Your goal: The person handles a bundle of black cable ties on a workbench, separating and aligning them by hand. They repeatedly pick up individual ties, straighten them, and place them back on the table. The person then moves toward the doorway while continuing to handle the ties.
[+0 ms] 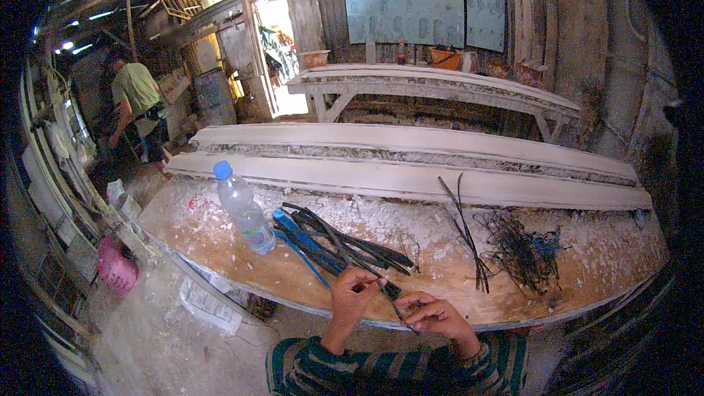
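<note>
A thin black strip (391, 299), perhaps cable or rubber, runs between my two hands at the table's near edge. My left hand (350, 295) pinches its upper part between thumb and fingers. Close to its lower end, my right hand (438, 315) has its fingertips closed on the strip. Just beyond my left hand lies a loose bundle of black strips (345, 242), with a few blue strips (295, 229) among them. Farther right are two longer black strips (463, 235) and a tangled heap of fine black strands (522, 249) with some blue in it.
A clear plastic bottle (246, 209) with a blue cap stands left of the bundle. Long pale planks or moldings (411, 176) lie across the dusty wooden table (220, 249). Another bench (440, 84) stands behind. A person (139, 99) bends at the far left; a pink container (117, 268) sits below.
</note>
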Tool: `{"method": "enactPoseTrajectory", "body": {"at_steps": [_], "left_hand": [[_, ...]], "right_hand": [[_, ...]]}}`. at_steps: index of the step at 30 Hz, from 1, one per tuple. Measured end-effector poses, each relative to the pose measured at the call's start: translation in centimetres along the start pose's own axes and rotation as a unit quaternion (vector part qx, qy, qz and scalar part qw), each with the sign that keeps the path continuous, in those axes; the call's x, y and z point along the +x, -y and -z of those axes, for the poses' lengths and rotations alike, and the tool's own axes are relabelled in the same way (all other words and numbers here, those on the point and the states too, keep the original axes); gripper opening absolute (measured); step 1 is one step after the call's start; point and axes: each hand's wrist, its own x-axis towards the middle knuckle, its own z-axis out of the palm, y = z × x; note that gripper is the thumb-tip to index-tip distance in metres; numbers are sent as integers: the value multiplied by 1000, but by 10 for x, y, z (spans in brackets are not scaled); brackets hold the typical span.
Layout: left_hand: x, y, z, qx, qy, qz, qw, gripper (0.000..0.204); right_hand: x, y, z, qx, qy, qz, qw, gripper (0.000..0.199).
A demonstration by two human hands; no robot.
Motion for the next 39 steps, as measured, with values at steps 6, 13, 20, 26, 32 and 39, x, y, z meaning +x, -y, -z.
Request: {"method": "enactPoseTrajectory", "body": {"at_steps": [6, 13, 20, 26, 32, 39], "left_hand": [[-3, -5, -5, 155, 62, -110, 980, 9], [-11, -11, -13, 17, 302, 24, 953, 13], [-30, -23, -28, 90, 489, -33, 867, 23], [-18, -18, -15, 122, 307, 21, 943, 19], [-3, -14, -2, 72, 47, 27, 996, 18], [1, 0, 0, 11, -13, 16, 1000, 16]], "right_hand": [[2, -12, 8, -14, 12, 113, 993, 11], [-3, -28, 8, 48, -229, -8, 972, 16], [6, -22, 2, 92, -306, 29, 947, 13], [5, -16, 0, 176, -311, 26, 934, 15], [5, -17, 4, -85, -213, 43, 972, 8], [3, 1, -2, 39, -34, -26, 998, 14]]}}
